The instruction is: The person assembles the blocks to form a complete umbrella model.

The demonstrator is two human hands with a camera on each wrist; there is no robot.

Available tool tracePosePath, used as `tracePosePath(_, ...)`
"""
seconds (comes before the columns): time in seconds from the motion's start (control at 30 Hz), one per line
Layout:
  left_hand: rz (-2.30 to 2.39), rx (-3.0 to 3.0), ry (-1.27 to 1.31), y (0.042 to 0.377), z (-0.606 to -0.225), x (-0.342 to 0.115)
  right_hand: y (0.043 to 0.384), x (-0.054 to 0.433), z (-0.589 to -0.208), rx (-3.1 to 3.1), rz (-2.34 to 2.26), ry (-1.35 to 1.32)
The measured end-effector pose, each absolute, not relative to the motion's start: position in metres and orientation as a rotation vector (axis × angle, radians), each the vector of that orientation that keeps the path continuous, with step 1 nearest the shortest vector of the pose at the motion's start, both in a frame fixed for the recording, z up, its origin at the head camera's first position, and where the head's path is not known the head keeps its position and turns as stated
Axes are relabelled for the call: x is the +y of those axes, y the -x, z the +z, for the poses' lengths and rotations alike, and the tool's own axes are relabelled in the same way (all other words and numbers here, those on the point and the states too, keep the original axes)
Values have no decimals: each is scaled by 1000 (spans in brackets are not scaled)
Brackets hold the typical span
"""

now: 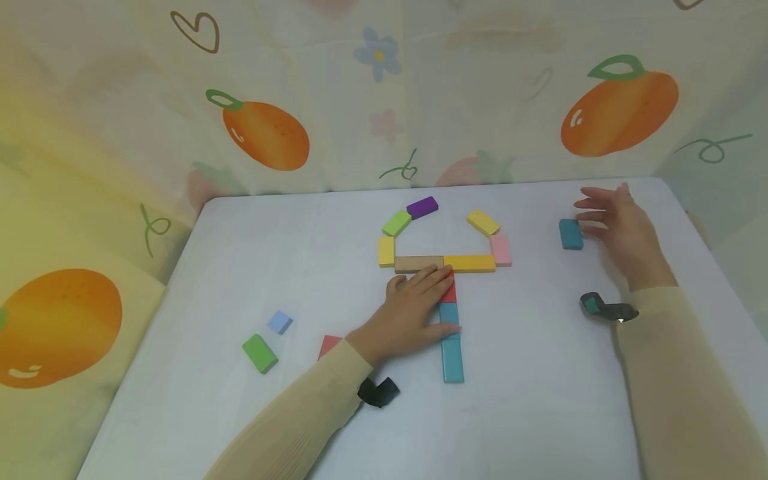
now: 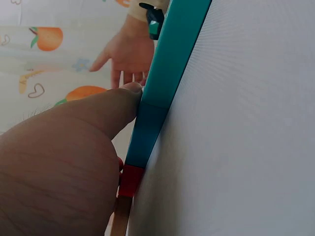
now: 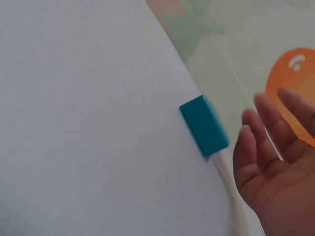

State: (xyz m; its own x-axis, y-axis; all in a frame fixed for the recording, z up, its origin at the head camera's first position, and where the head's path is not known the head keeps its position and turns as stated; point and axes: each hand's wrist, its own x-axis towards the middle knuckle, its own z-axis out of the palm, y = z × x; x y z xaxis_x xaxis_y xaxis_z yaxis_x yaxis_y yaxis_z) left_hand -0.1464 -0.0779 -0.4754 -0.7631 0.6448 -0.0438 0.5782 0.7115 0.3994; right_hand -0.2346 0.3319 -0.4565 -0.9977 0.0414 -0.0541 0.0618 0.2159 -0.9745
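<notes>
My left hand (image 1: 414, 317) lies over the stem of a flat block figure, fingers extended. Its fingertips rest on the red block (image 1: 449, 291), close below the yellow bar (image 1: 471, 264) and the brown block (image 1: 414, 265). The thumb touches the upper blue block (image 1: 449, 313); another blue block (image 1: 453, 363) continues the line below. In the left wrist view, the blue block (image 2: 147, 132) and red block (image 2: 131, 180) stand end to end beside the thumb. My right hand (image 1: 621, 230) hovers at the right, fingers loosely spread, beside a loose teal block (image 1: 571, 235) and holding nothing.
Above the crossbar, a broken arch has a pale yellow block (image 1: 387, 252), a lime block (image 1: 397, 223), a purple block (image 1: 423, 207), another yellow block (image 1: 483, 223) and a pink block (image 1: 501, 250). At left lie a green block (image 1: 261, 354), a light-blue block (image 1: 280, 323) and a partly covered red block (image 1: 328, 345).
</notes>
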Motion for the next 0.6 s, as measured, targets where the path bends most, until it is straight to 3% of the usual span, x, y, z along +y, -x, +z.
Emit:
tracePosePath(0.2, 560, 2750, -994, 147, -475, -79, 227, 334, -470, 2288, -2230, -192)
tracePosePath(0.4, 562, 2749, -1000, 147, -475, -79, 228, 331, -474, 2733, -1512, -192)
tracePosePath(0.6, 577, 2741, -997, 147, -478, -78, 231, 327, -476, 2840, -1293, -66)
